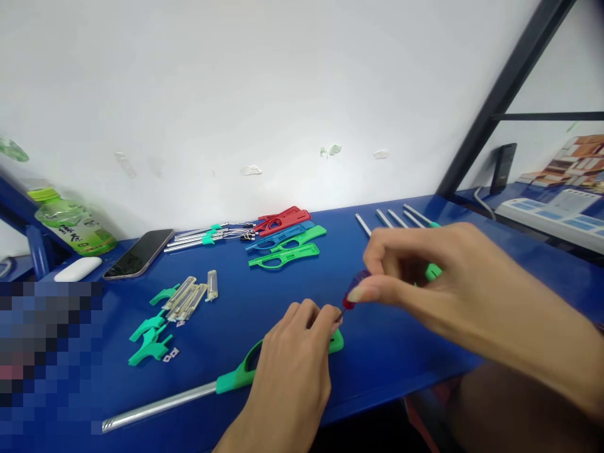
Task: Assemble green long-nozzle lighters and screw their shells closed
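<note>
My left hand (pixel 301 368) is closed around a green lighter (pixel 238 377) with a long metal tube (pixel 160 406). The lighter lies along the front of the blue table, tube pointing left. My right hand (pixel 406 270) pinches the handle of a small screwdriver (pixel 352 294), purple and red. Its thin shaft slants down to the lighter's handle beside my left fingertips, which hide the tip. Left of my hands are several clear fuel tanks (pixel 189 299) and teal triggers (pixel 151 336).
Red casing halves (pixel 290 220), blue ones (pixel 283 236) and green ones (pixel 287 255) lie near the wall. Wired metal rods (pixel 198 239), a phone (pixel 139 253), a white case (pixel 78 269) and a green bottle (pixel 75 223) are at left. Metal tubes (pixel 384 218) lie behind my right hand.
</note>
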The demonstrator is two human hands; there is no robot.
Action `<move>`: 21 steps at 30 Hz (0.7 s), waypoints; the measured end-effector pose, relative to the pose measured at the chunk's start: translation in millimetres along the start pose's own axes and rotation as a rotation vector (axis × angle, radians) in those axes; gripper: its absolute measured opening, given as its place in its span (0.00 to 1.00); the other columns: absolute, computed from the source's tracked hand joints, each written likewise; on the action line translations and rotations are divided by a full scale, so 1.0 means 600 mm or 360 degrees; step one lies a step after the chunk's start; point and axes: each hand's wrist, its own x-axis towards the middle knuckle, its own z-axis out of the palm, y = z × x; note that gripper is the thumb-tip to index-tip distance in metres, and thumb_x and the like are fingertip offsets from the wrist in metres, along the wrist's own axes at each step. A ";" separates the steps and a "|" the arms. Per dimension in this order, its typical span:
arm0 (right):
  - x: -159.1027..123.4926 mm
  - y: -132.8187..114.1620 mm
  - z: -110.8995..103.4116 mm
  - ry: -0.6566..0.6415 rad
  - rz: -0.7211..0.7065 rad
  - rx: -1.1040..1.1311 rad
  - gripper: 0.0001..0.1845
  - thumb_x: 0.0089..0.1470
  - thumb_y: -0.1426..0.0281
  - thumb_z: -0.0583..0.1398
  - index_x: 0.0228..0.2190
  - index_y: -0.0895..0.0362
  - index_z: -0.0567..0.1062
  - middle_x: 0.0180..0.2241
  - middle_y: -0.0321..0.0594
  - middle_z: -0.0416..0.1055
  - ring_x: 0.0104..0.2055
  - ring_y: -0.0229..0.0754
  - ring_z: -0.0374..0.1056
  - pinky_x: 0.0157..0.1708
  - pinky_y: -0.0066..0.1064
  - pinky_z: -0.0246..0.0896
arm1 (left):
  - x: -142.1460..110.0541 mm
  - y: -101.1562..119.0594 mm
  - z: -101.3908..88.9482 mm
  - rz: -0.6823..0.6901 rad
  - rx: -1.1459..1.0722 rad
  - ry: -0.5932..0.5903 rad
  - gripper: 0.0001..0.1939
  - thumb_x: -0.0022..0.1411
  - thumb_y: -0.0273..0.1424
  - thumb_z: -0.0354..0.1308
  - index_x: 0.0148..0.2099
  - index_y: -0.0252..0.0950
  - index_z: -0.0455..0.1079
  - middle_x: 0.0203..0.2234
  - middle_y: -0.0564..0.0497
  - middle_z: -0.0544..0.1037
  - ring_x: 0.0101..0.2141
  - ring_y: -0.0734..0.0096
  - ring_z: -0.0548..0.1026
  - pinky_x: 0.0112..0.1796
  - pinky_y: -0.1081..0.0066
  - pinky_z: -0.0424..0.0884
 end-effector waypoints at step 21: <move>-0.007 -0.008 -0.004 -0.0235 0.0046 0.0253 0.12 0.63 0.53 0.67 0.39 0.47 0.78 0.22 0.25 0.71 0.21 0.33 0.65 0.20 0.25 0.57 | -0.001 0.001 -0.002 -0.0025 -0.0049 -0.0010 0.17 0.78 0.24 0.41 0.51 0.44 0.71 0.39 0.51 0.76 0.38 0.61 0.75 0.35 0.65 0.68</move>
